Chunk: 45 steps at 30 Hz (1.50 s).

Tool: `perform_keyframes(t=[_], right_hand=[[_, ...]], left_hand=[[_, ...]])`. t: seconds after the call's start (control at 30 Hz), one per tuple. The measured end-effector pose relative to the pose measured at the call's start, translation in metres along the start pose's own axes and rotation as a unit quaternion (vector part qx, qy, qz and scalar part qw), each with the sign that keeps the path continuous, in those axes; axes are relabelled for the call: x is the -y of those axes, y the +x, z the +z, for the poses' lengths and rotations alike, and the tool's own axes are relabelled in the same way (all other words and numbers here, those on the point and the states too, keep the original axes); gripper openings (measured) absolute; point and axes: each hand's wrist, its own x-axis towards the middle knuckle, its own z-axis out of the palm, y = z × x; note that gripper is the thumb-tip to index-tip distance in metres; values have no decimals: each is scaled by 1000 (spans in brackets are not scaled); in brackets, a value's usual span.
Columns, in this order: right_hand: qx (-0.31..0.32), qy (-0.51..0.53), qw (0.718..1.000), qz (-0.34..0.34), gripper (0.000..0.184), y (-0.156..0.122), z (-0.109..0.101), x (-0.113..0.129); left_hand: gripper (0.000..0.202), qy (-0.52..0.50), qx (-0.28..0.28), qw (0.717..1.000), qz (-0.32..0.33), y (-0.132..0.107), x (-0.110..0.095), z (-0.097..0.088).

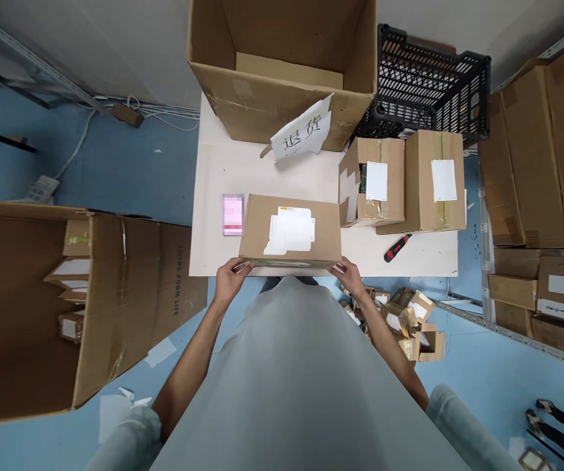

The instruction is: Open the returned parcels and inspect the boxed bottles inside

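A closed cardboard box [257, 226] with white labels on top lies at the front edge of the white table [208, 255]. My left hand [230, 280] grips its near left corner, thumb and fingers at the lower edge. At the near right corner my right hand [349, 276] holds the box in the same way. Left of the box lies a phone [233, 214] with a pink, blurred screen. A red and black utility knife [397, 248] lies to the right, apart from my right hand.
Two labelled cardboard boxes [381, 176] stand at the table's right. Behind are a large open carton [282, 98] with a handwritten paper sign [304, 131] and a black plastic crate [434, 85]. A big carton [135, 288] stands left; discarded boxes [409, 320] lie on the floor.
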Motion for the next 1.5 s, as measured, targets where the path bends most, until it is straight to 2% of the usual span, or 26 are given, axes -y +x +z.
perform_keyframes(t=[0.2,0.33,0.47,0.67,0.73,0.8,0.87,0.93,1.03,1.1,1.2,1.27,1.33,1.4,1.5], right_hand=[[-47,13,998,-45,68,3,-14,49],[-76,-28,995,-61,74,11,-13,63],[-53,-44,997,-29,81,13,-8,48],[-40,2,999,12,74,-12,-6,28],[-48,8,999,16,73,-17,-3,27],[-70,7,997,15,72,-17,1,27],[-85,7,996,7,69,-14,2,26],[-88,6,996,0,68,-10,-2,23],[-118,-19,993,9,71,-7,-22,12],[-151,-46,987,21,73,-9,-40,4],[-187,-90,978,30,74,-12,-62,-7],[-199,-120,972,34,76,-14,-68,-11],[-201,-136,970,35,79,-15,-68,-12],[-193,-132,972,33,79,-16,-65,-9],[-183,-105,977,28,80,-17,-56,-2]], left_hand=[[58,20,-49,992,113,-11,-46,-11],[60,57,-48,990,118,-4,-59,-13],[68,57,-10,994,89,3,-45,-13],[72,14,17,1000,15,-13,-9,-19],[73,13,3,1000,2,-18,-3,-18],[74,21,-35,999,12,-22,-3,-16],[73,24,-60,997,40,-28,-13,-12],[67,21,-44,996,76,-39,-33,-6],[54,39,15,989,141,-64,-73,6],[50,52,83,979,176,-82,-99,17],[45,85,177,951,238,-102,-123,36],[46,108,205,931,280,-108,-128,48],[48,131,210,918,310,-110,-127,55],[50,154,197,913,322,-110,-124,55],[50,172,157,919,318,-104,-115,45]])
